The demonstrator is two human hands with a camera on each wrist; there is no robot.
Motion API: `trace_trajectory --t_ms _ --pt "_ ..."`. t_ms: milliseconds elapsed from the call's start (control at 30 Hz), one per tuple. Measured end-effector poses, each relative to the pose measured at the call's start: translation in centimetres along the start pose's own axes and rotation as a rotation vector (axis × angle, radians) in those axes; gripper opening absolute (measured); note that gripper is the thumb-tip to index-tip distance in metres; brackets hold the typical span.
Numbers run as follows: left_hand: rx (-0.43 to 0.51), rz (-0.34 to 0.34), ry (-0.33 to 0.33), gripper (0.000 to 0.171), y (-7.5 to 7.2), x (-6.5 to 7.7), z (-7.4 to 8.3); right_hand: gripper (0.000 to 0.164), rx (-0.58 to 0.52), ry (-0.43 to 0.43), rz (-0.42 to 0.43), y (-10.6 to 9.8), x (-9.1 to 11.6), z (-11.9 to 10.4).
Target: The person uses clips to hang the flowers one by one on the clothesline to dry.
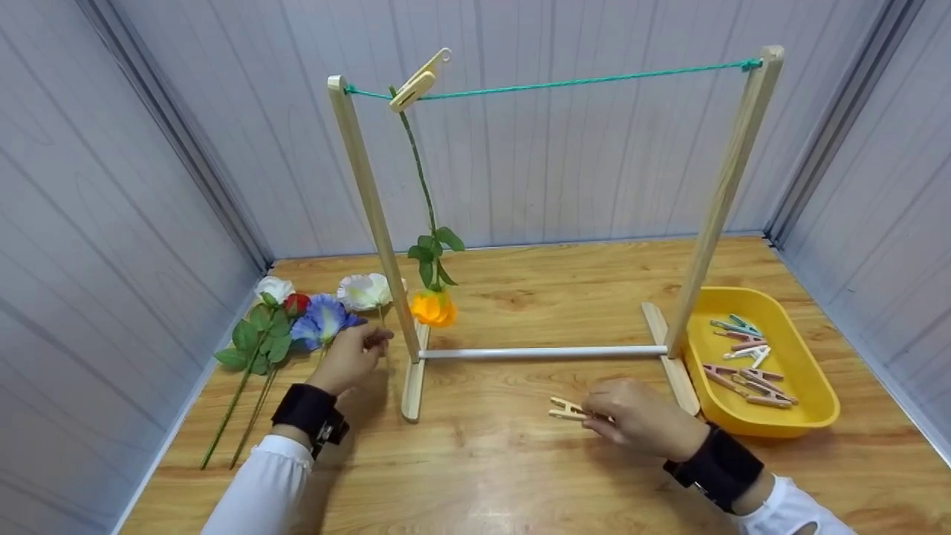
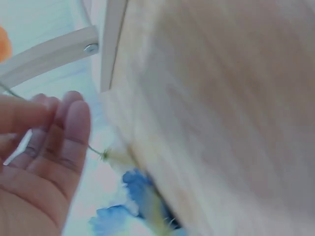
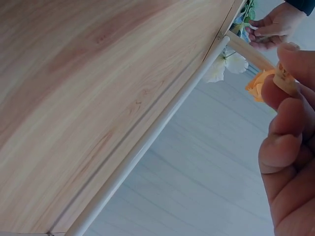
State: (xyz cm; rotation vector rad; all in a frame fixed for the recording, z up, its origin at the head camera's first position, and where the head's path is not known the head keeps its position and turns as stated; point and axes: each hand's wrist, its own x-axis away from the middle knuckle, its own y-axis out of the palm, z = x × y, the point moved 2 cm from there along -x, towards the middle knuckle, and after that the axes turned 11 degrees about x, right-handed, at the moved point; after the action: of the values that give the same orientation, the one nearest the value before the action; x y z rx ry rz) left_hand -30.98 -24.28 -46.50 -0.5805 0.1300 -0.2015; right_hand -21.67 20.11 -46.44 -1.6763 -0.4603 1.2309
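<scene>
My left hand (image 1: 351, 358) pinches the thin stem of a white flower (image 1: 362, 291) at the left of the rack. In the left wrist view the stem runs between thumb and fingers of the left hand (image 2: 47, 147). Beside it lie a blue-purple flower (image 1: 325, 321), a red rose (image 1: 296, 304) and a white rose (image 1: 275, 288). My right hand (image 1: 639, 416) holds a pale yellow clothespin (image 1: 566, 409) between thumb and forefinger, its tips pointing left. From the green line (image 1: 565, 84) an orange flower (image 1: 433, 307) hangs upside down, clipped by another pale yellow clothespin (image 1: 414, 91).
A wooden rack with a left post (image 1: 369, 200), a right post (image 1: 724, 200) and a white crossbar (image 1: 542, 352) stands mid-table. Right of it, a yellow basin (image 1: 806, 371) contains several clothespins (image 1: 759, 383). Panelled walls (image 1: 557, 178) enclose the wooden table (image 1: 490, 461).
</scene>
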Motion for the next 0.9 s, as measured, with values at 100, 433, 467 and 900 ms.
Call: trace_trajectory --t_ms 100,433,467,900 --pt "0.004 0.020 0.076 0.029 -0.5 0.3 0.8 0.018 0.004 -0.001 0.005 -0.1 -0.2 0.1" --pt "-0.114 0.204 0.340 0.031 -1.1 1.0 3.6 0.020 0.031 -0.012 0.005 -0.7 -0.6 0.3" --pt "-0.137 0.226 0.371 0.030 -1.2 1.0 3.9 0.020 0.035 -0.013 0.010 -0.8 -0.7 0.3" --pt "-0.203 0.443 0.688 0.020 -2.0 2.4 8.9 0.022 0.142 -0.015 0.057 -2.4 -1.4 0.8"
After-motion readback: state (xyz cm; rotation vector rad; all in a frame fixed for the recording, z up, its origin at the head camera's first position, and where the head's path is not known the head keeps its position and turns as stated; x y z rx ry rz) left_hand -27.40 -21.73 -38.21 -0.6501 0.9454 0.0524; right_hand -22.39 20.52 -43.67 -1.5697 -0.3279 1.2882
